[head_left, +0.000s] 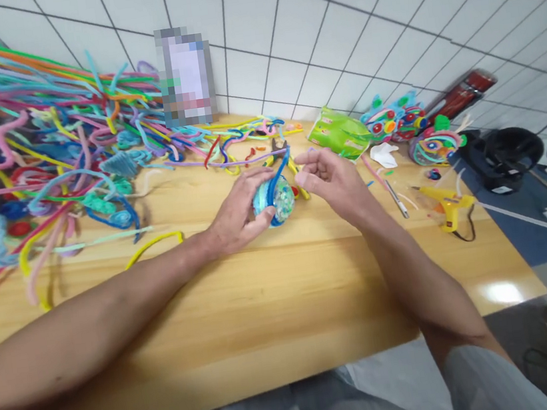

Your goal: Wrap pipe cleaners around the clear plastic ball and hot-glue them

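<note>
Head camera, looking down past grey trouser legs at the bottom edge, showed a wooden table [266, 300] with a small blue-green ball [275, 199] near its middle, resting on or just above the wood. Much of the ball was hidden: the left hand [237, 213] covered its left side, so its surface pattern was hard to read. A blue pipe cleaner [280, 174] curved up over the ball's right side, and its upper end was lost among the clutter behind. Left of the ball, a big pile of coloured pipe cleaners [43, 141] was smeared by motion and cut off by the frame edge. Behind the ball, a pixelated rectangle [184, 75] stood against the tiled wall, and what it was could not be made out. Right of the ball lay a green packet [339, 132], a yellow glue gun [447, 203] and, farther right, beyond the table's edge, a black object [509, 154] that could not be identified. The left forearm reached in across the table, and its hand was clasped around the ball, thumb in front and fingers curled over the top. The right hand [331, 180] hovered just right of the ball, palm turned inward, fingers bent toward the thumb; whether they pinched anything could not be told.
</note>
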A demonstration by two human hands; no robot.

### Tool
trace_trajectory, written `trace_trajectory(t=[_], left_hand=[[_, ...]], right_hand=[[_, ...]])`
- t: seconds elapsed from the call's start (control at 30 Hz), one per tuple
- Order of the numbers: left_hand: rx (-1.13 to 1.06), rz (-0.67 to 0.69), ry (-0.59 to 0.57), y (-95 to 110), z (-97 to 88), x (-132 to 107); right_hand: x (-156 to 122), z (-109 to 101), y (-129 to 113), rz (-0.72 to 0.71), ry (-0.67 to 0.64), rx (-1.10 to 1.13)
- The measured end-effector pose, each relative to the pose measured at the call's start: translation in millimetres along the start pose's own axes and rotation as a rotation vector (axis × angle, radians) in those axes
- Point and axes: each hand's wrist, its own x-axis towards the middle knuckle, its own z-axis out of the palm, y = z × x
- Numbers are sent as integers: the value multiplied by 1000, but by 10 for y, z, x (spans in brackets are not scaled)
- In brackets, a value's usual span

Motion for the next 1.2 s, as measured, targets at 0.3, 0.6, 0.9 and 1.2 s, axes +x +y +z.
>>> trace_trajectory(t=[0.3, 0.6, 0.9, 1.2], left_hand=[[-46, 8, 12, -17, 33, 1], [-78, -31, 3, 15, 10, 14], [-52, -57, 3, 53, 25, 3], [-33, -7, 0, 75, 33, -8]], right_hand=[[224, 250, 111, -5, -141, 156], [193, 267, 173, 32, -99, 199], [188, 314, 150, 55, -93, 194], [194, 313, 160, 60, -100, 188]])
